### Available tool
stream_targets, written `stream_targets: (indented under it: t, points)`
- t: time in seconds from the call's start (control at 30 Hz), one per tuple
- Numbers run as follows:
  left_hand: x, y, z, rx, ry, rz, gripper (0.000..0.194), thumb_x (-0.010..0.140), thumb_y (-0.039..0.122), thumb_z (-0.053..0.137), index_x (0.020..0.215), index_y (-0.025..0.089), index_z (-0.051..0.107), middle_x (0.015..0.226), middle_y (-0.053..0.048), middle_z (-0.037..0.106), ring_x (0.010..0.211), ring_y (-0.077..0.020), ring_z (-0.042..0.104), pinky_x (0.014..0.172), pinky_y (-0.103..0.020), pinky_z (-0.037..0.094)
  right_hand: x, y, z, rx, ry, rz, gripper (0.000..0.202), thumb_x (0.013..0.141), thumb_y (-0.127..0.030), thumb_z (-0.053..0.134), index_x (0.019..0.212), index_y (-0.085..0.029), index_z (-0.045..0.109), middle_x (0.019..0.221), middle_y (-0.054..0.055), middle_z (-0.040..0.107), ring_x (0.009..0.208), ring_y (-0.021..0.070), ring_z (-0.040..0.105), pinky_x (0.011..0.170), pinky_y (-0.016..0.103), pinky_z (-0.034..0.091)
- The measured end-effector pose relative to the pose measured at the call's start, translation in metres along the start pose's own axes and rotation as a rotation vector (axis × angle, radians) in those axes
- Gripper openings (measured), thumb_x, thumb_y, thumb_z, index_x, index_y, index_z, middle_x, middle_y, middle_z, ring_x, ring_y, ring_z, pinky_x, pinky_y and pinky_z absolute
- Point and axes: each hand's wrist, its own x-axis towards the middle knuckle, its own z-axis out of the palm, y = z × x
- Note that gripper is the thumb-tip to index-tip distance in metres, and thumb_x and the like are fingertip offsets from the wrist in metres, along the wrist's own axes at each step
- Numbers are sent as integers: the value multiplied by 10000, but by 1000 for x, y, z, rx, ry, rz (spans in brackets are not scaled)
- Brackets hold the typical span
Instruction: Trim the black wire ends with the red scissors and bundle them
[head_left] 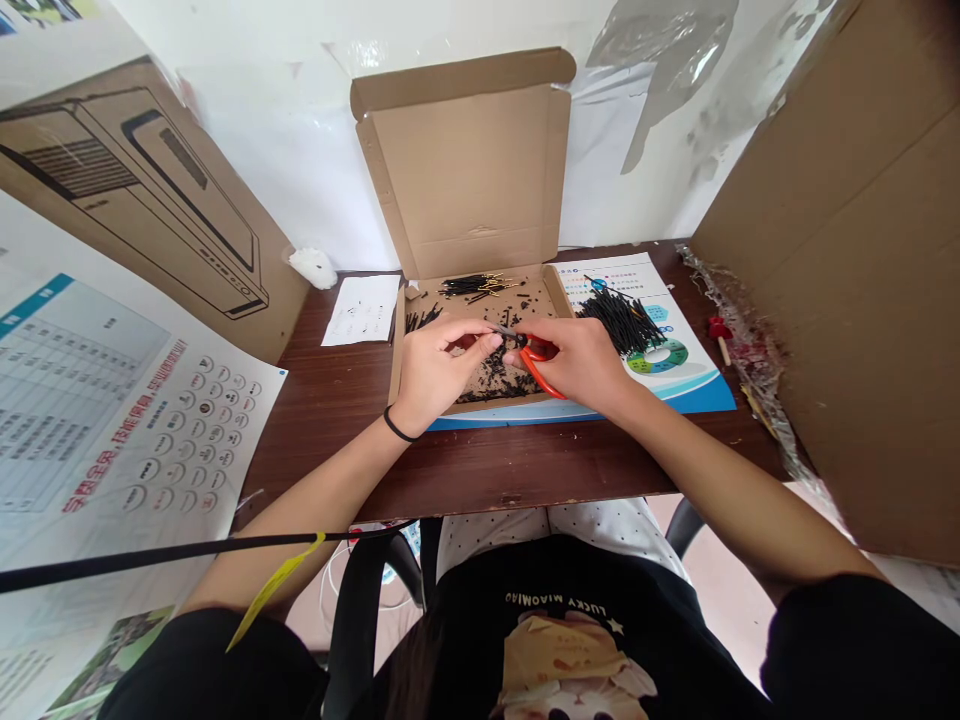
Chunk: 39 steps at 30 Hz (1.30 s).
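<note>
Over an open cardboard box [570,298], my two hands meet close together. My right hand [581,358] is wrapped round orange-handled pliers or cutters [541,375], whose dark jaws point toward my left hand. The fingertips of my left hand [442,362] are pinched together at those jaws; whatever thin piece they grip is too small to make out. Inside the box, below my hands, lie many small black scraps [491,375]. A bundle of black sticks with gold-coloured ends [480,286] lies at the back of the box. More short black sticks [424,318] are behind my left hand.
A large pile of black sticks [622,318] rests on a printed sheet [697,385] at right. A white note [362,310] lies left of the box. Cardboard panels [840,300] stand at both sides. Crumpled clear plastic [750,370] and a small red object [718,328] are at right.
</note>
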Motion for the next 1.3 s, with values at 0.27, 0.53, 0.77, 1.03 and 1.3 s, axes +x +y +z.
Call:
stream_targets:
  t: [0.27,0.53,0.77,1.03,1.3]
  points:
    - [0,3,1,13,1,-17,158,817,393,722,822,241,764,830,-27,756,676,-144,620,649,-307,525,1,0,2,-65,-12,-2,477,858,-610,573,974,-194,775,660,42,663,588,137,501,596,269,354]
    - [-2,3,3,26,22,3,105,820,332,725,797,236,762,768,-13,728,701,-148,629,660,-308,518,1,1,2,-153,-22,-31,500,891,-622,521,919,-190,771,661,55,675,585,145,511,588,274,340]
    - [-3,4,5,54,20,-4,150,836,376,709,815,239,768,769,-20,733,692,-150,626,636,-302,500,2,0,-2,-219,-17,23,483,912,-596,497,788,-196,739,604,41,627,553,143,474,553,282,281]
    - [-2,2,5,72,9,-1,184,861,408,675,848,252,773,807,-24,750,709,-161,639,670,-317,510,3,1,-5,-90,9,31,480,860,-637,554,844,-201,753,616,25,625,575,135,476,574,270,302]
    - [-2,3,4,64,0,15,201,872,416,661,863,246,768,829,-26,752,751,-167,655,692,-316,514,2,1,-3,-147,-17,-18,467,883,-608,534,882,-201,763,704,56,697,630,156,554,585,277,320]
